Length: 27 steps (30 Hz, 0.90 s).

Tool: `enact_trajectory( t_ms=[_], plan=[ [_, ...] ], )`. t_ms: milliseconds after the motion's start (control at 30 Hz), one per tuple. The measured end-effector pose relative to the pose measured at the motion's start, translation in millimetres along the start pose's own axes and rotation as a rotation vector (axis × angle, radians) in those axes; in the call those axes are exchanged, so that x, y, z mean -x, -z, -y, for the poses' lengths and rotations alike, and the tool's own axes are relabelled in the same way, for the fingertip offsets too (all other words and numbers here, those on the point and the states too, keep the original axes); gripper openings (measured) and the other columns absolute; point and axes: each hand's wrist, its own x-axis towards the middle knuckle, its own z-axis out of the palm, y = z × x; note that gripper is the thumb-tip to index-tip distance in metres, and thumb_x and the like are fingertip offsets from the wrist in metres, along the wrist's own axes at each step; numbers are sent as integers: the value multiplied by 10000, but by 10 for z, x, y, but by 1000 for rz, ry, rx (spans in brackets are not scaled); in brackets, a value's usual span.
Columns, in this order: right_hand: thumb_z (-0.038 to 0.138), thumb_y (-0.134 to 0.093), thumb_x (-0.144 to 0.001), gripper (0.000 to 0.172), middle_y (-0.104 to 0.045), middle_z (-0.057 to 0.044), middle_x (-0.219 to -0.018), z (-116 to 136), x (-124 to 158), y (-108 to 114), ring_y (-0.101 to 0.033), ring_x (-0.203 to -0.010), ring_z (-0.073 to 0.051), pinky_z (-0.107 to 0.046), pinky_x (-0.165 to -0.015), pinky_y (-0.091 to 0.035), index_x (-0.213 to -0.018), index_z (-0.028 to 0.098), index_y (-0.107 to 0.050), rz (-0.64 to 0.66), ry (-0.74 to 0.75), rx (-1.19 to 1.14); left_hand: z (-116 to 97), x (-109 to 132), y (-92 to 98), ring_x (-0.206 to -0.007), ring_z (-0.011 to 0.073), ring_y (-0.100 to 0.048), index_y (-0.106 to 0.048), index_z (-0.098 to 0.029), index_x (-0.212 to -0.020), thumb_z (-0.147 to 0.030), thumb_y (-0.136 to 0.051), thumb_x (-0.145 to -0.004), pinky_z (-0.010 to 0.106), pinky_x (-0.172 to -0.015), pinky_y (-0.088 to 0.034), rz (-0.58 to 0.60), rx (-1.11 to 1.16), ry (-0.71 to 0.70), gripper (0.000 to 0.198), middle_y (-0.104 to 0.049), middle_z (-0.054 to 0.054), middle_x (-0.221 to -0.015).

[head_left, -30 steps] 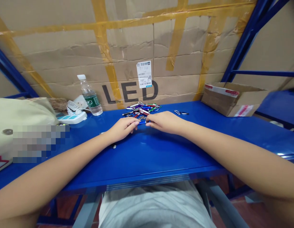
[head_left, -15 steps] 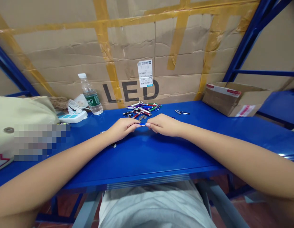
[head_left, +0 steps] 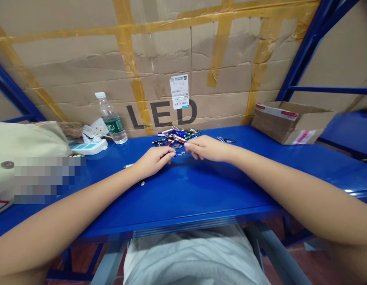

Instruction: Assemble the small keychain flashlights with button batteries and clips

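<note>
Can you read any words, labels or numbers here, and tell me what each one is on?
"LED": large dark letters on the taped cardboard sheet behind the blue shelf.
White barcode sticker on that cardboard: too small to read.
Green label on the water bottle: too small to read.
Pink-and-white sticker on the open cardboard box: too blurred to read.

The bare left arm (head_left: 67, 209) and right arm (head_left: 290, 178) reach forward and inward, while the left hand (head_left: 155, 161) and right hand (head_left: 205, 149) curve downward, their fingertips nearly meeting.
</note>
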Motion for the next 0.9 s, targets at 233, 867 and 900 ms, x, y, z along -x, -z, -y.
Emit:
enact_trajectory(
  t_ms=[233,867,900],
  plan=[
    [405,-440,-896,367,-684,-138,-1052,-643,125,572,-619,-903,-250,-314,-708,-415,-983,150,-689,150,-403,545,39,-13,-13,-830,179,-641,-601,-191,-1033,-370,-414,-938,294,-769,-470,106,10,56,275,-700,26,-872],
    [420,-488,-869,262,-629,-19,-759,-154,35,52,-516,-633,-125,-228,-559,-356,-840,174,-571,225,-27,117,15,4,-22,-872,193,-616,-566,-183,-1069,-384,-381,-946,312,-807,-458,96,-1,39,300,-671,52,-944],
    [396,-474,-883,242,-627,-15,-748,-87,43,18,-517,-625,-120,-224,-567,-364,-857,171,-558,219,-2,51,8,12,-17,-850,186,-608,-550,-176,-1073,-361,-343,-955,308,-797,-456,68,8,48,302,-660,51,-926]
  ],
)
